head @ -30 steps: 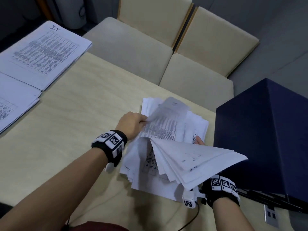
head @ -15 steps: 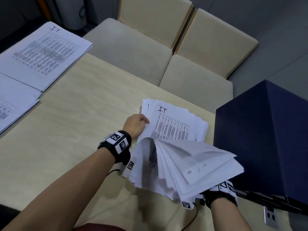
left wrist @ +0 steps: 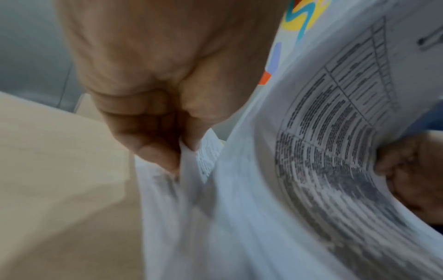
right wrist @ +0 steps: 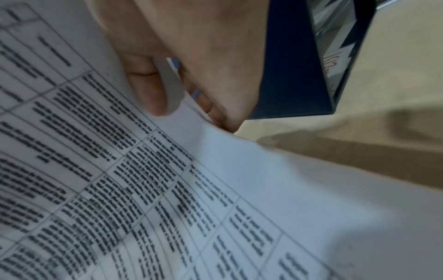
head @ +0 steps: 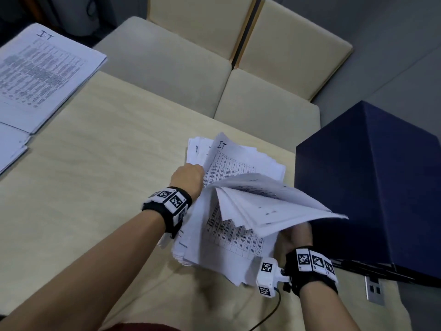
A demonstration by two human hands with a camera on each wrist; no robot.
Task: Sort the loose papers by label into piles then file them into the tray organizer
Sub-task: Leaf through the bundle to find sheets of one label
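White paper stack (head: 229,237): one sheet (head: 229,161) is pinched by left hand (head: 187,179); lifted sheets (head: 269,206) are gripped by right hand (head: 297,237).

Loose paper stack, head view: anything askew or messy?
Yes. The loose paper stack on the table is ragged, its sheet edges fanned out unevenly. The right hand bends a thick bundle upward; the left hand pinches one sheet's edge. Nothing torn or spilled.
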